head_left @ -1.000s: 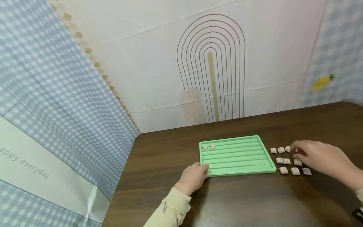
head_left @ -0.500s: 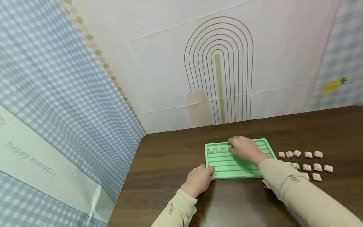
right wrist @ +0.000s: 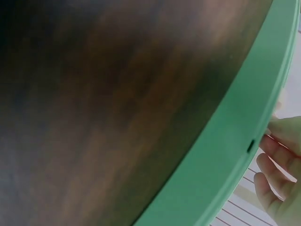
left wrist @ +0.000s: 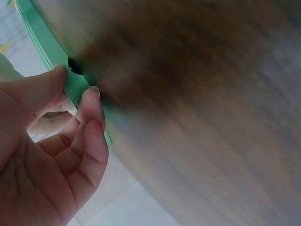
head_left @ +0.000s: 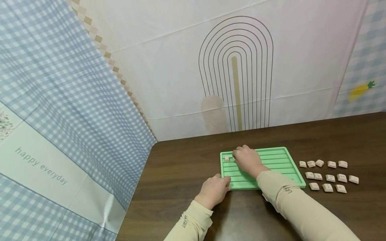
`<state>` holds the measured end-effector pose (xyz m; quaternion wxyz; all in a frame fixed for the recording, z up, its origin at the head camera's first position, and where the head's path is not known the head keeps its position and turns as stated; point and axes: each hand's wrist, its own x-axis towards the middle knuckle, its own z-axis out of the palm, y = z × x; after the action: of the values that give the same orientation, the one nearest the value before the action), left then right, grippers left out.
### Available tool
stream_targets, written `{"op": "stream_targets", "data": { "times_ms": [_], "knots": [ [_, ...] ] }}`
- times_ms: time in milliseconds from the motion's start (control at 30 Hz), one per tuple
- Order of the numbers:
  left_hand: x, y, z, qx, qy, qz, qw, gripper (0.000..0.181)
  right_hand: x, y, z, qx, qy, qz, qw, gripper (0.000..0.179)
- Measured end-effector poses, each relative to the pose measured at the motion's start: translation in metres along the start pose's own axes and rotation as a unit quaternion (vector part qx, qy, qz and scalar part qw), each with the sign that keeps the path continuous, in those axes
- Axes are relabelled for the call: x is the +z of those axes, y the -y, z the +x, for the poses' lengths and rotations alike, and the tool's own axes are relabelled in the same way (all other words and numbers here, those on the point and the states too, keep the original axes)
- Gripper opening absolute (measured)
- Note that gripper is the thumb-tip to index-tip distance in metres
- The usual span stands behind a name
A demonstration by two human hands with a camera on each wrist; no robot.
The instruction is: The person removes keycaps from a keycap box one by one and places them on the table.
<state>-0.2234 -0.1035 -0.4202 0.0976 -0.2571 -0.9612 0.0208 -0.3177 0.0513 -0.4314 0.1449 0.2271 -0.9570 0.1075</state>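
Observation:
A light green ridged tray [head_left: 278,163] lies on the table. My left hand [head_left: 213,190] grips its near left corner; in the left wrist view the thumb and fingers pinch the green side wall [left wrist: 41,35]. Over the upper left of the tray, my right hand [head_left: 248,161] has its fingers down at the top row. In the right wrist view its thumb and index finger come together on a small pale keycap [right wrist: 267,132], mostly hidden. One keycap [head_left: 227,158] sits in the tray's top left; another [head_left: 234,160] shows partly beside the right fingertips.
Several white keycaps [head_left: 330,178] with dark markings lie in three loose rows on the dark wooden table [head_left: 178,160], right of the tray. Behind the table hangs a white patterned curtain [head_left: 169,83], with a blue checked one [head_left: 90,87] at the left.
My right hand has moved from the loose keycaps on the right to the tray's upper left. The left hand stays on the tray corner; the head view has shifted slightly.

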Motion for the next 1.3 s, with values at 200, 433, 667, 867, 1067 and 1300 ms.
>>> {"op": "stream_targets", "data": {
  "times_ms": [200, 433, 667, 867, 1067, 1300],
  "knots": [
    [0.001, -0.002, 0.0, 0.0, 0.005, 0.002, 1.0, 0.018, 0.0, -0.003, -0.002, 0.002, 0.003, -0.007, 1.0, 0.01],
    [0.0, -0.006, 0.002, 0.002, 0.013, -0.001, 0.9999, 0.017, -0.028, -0.022, -0.011, 0.004, -0.015, 0.035, 0.9992, 0.009],
    [0.001, 0.001, 0.0, -0.005, 0.013, -0.015, 0.9998, 0.017, -0.086, -0.076, -0.057, 0.015, 0.011, 0.044, 0.9989, 0.016],
    [0.0, 0.003, 0.001, -0.014, 0.013, -0.039, 0.999, 0.016, -0.111, -0.139, -0.116, 0.085, 0.079, 0.013, 0.9932, 0.014],
    [-0.003, 0.002, -0.001, -0.005, 0.006, -0.053, 0.9986, 0.019, -0.094, -0.181, -0.17, 0.117, 0.117, -0.019, 0.986, 0.009],
    [-0.002, 0.004, -0.004, 0.001, 0.015, -0.065, 0.9978, 0.02, -0.069, -0.191, -0.192, 0.132, 0.141, -0.017, 0.981, 0.011]
  ]
}}
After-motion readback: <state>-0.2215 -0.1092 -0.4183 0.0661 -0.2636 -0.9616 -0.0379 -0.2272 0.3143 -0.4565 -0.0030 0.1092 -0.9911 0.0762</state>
